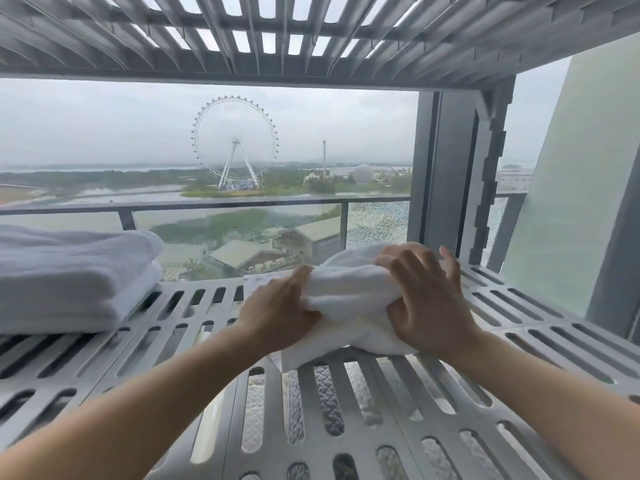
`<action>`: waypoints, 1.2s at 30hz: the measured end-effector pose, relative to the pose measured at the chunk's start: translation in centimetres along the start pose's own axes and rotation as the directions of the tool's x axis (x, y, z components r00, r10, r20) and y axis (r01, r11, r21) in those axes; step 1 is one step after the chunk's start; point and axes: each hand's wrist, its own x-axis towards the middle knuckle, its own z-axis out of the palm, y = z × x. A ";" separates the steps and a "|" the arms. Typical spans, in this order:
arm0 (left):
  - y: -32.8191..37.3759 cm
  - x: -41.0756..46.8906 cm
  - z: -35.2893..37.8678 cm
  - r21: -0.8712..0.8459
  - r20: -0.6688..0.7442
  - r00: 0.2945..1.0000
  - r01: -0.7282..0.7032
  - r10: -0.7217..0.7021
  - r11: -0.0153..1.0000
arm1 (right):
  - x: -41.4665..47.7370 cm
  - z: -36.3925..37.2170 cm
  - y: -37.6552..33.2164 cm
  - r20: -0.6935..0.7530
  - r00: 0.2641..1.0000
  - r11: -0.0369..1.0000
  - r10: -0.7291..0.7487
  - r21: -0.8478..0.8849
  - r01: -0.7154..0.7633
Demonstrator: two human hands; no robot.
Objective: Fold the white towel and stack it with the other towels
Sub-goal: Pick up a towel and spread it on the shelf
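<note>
A crumpled white towel (349, 289) lies on the slotted grey shelf (194, 341), right of centre. My left hand (277, 313) grips its left side with the fingers closed into the cloth. My right hand (426, 306) clutches its right side, fingers spread over the top. A stack of two folded white towels (69, 275) rests on the same shelf at the far left, well apart from the towel I hold.
Another slotted shelf (277, 36) hangs overhead. A grey upright post (485, 174) stands at the shelf's back right. Behind the rack is a window onto a balcony railing (207, 206). More white fabric shows through the slots below.
</note>
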 end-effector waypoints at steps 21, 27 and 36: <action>1.2 -1.2 1.8 0.002 0.029 0.988 -0.155 0.154 0.988 | 0.8 -0.4 2.5 0.323 0.941 0.984 0.101 -0.174 -0.046; 1.6 -1.4 2.2 -0.116 0.090 0.984 -0.146 0.156 0.983 | 0.6 -0.4 0.2 0.407 0.911 0.995 -0.070 -0.042 0.095; 1.4 -0.6 1.2 -0.253 0.138 0.987 -0.042 0.079 0.967 | 1.8 -1.4 1.2 0.216 0.976 0.995 0.023 -0.096 -0.002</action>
